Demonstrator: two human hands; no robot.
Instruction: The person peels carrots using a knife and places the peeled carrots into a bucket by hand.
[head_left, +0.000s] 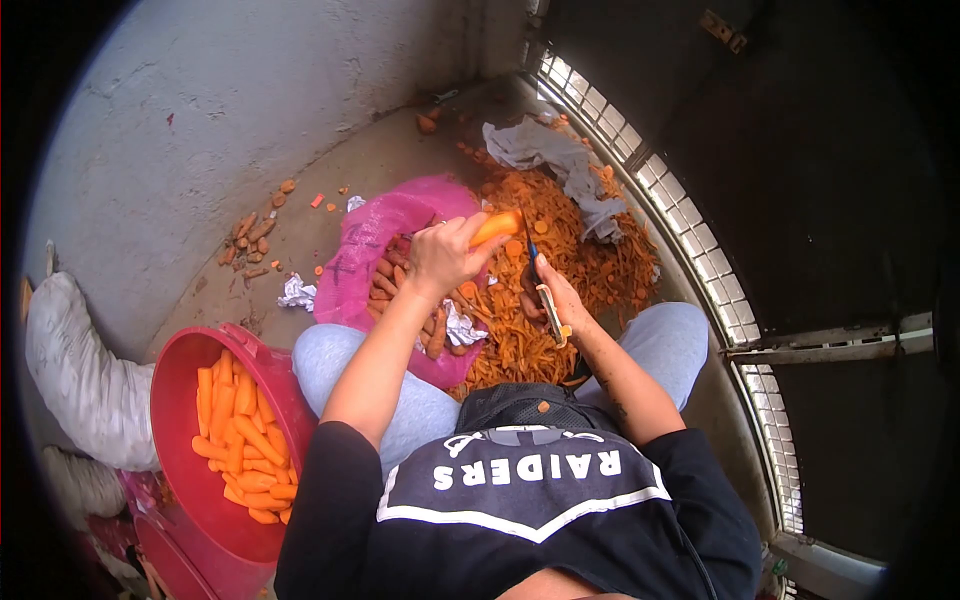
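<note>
My left hand [440, 258] is closed around a peeled orange carrot [495, 228], held above a pile of peelings. In my right hand [565, 295] is a knife [531, 240] with a thin dark blade, its tip close against the carrot's far end. A pale piece with a yellowish end [552, 316] sticks out below my right palm; whether it belongs to the knife I cannot tell. Under my left hand lies an open pink mesh sack [345, 265] with unpeeled carrots [384, 282] inside. Carrot peelings [515, 345] with cut round ends spread beneath both hands.
A red bucket [168, 400] of peeled carrots [245, 435] stands at my left knee. White sacks [80, 360] lean beyond it. Carrot stubs [255, 235] and crumpled paper [297, 292] lie on the floor. A grey wall [230, 120] and dark metal door [800, 200] enclose the spot.
</note>
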